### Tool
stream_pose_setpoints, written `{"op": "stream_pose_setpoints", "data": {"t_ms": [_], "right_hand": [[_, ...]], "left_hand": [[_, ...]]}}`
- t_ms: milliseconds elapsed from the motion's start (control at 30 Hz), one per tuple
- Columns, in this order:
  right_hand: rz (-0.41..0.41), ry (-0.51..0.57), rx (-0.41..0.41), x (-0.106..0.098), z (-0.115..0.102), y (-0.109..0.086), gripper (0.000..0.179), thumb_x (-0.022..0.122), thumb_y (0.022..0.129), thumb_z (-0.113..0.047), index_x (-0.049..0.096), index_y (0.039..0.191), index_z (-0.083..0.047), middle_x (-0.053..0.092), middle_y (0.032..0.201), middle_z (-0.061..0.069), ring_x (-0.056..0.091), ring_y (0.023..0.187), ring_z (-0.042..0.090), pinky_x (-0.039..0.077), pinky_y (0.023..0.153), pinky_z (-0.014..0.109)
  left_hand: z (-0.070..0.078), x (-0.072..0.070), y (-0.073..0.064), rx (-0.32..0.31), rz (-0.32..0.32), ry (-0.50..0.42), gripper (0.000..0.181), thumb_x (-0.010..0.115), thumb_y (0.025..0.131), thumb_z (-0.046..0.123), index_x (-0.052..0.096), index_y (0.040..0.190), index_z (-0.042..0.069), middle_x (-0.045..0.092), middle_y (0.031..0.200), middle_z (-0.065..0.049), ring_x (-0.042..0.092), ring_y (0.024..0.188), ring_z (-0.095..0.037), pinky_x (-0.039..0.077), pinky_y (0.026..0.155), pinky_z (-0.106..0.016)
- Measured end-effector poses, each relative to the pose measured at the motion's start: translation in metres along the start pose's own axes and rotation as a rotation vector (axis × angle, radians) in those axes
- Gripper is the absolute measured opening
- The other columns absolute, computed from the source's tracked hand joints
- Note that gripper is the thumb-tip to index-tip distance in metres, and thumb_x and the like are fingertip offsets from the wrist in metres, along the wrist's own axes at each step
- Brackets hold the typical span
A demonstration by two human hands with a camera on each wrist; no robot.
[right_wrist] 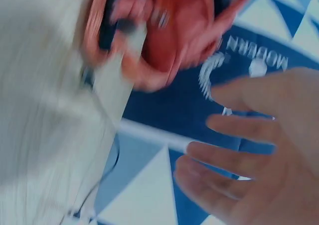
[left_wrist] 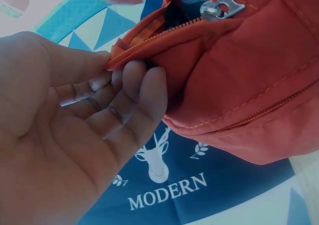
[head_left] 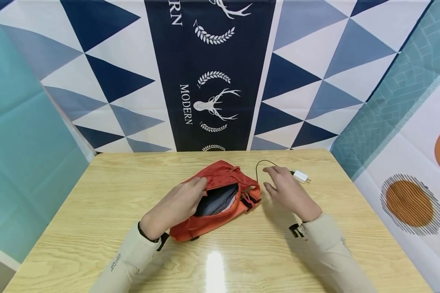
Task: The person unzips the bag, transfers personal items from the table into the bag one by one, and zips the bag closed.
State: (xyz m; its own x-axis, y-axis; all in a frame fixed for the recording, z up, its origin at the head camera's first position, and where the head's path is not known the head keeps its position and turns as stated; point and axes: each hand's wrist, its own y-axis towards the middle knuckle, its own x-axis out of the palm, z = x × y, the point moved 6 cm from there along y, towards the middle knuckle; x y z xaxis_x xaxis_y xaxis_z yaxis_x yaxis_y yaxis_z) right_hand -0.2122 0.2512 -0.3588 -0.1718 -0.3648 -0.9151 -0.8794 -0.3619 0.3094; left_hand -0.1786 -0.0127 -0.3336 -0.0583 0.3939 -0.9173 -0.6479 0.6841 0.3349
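A red-orange zippered bag (head_left: 216, 224) lies on the table with its main opening apart, showing a dark grey lining. My left hand (head_left: 183, 199) pinches the zippered edge of that opening between thumb and fingers. In the left wrist view a metal zipper pull (left_wrist: 222, 7) sits on the zip beyond the fingertips. My right hand (head_left: 287, 191) is held in the air to the right of the bag, fingers spread, with nothing in it. Behind it a white plug adapter (head_left: 300, 176) lies on the table, and a thin dark cable (head_left: 262, 161) runs toward the bag's right end.
The wooden table (head_left: 106, 195) reaches back to a patterned cloth wall (head_left: 209, 81). Printed cloth also hangs along the left and right sides. A buckle and strap (head_left: 250, 200) are at the bag's right end.
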Motion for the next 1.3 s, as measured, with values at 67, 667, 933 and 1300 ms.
{"op": "stream_pose_setpoints", "data": {"t_ms": [67,667,933,1300], "right_hand": [[-0.047,-0.030,0.043,0.001,0.016,0.000,0.042,0.064,0.095,-0.012,0.055,0.132,0.005,0.056,0.130,0.029,0.047,0.124,0.049,0.040,0.101,0.061],[-0.272,-0.021,0.351,0.023,0.127,-0.001,0.036,0.049,0.098,-0.013,0.053,0.125,0.010,0.053,0.121,0.037,0.048,0.106,0.060,0.042,0.081,0.068],[-0.287,-0.173,0.369,0.044,0.084,0.013,0.052,0.052,0.100,-0.048,0.060,0.090,0.002,0.059,0.092,0.027,0.055,0.088,0.048,0.047,0.072,0.062],[-0.416,-0.300,0.550,0.082,0.061,0.013,0.087,0.049,0.095,-0.056,0.037,0.140,0.019,0.021,0.138,0.056,0.031,0.125,0.068,0.032,0.096,0.074]], "left_hand": [[0.000,0.001,0.000,0.005,-0.001,0.000,0.017,0.062,0.094,0.001,0.047,0.093,0.011,0.051,0.083,0.001,0.053,0.074,-0.010,0.044,0.061,-0.024],[-0.001,0.005,-0.001,0.015,0.002,-0.016,0.015,0.061,0.096,0.005,0.047,0.095,0.010,0.047,0.081,0.002,0.049,0.069,-0.010,0.043,0.060,-0.023],[-0.001,0.002,0.000,0.007,0.002,0.012,0.014,0.061,0.097,0.007,0.047,0.096,0.011,0.046,0.079,0.001,0.049,0.067,-0.010,0.043,0.059,-0.023],[-0.004,0.007,0.001,-0.033,-0.045,0.054,0.012,0.063,0.097,0.011,0.051,0.098,0.011,0.049,0.081,0.002,0.050,0.070,-0.009,0.046,0.061,-0.023]]}}
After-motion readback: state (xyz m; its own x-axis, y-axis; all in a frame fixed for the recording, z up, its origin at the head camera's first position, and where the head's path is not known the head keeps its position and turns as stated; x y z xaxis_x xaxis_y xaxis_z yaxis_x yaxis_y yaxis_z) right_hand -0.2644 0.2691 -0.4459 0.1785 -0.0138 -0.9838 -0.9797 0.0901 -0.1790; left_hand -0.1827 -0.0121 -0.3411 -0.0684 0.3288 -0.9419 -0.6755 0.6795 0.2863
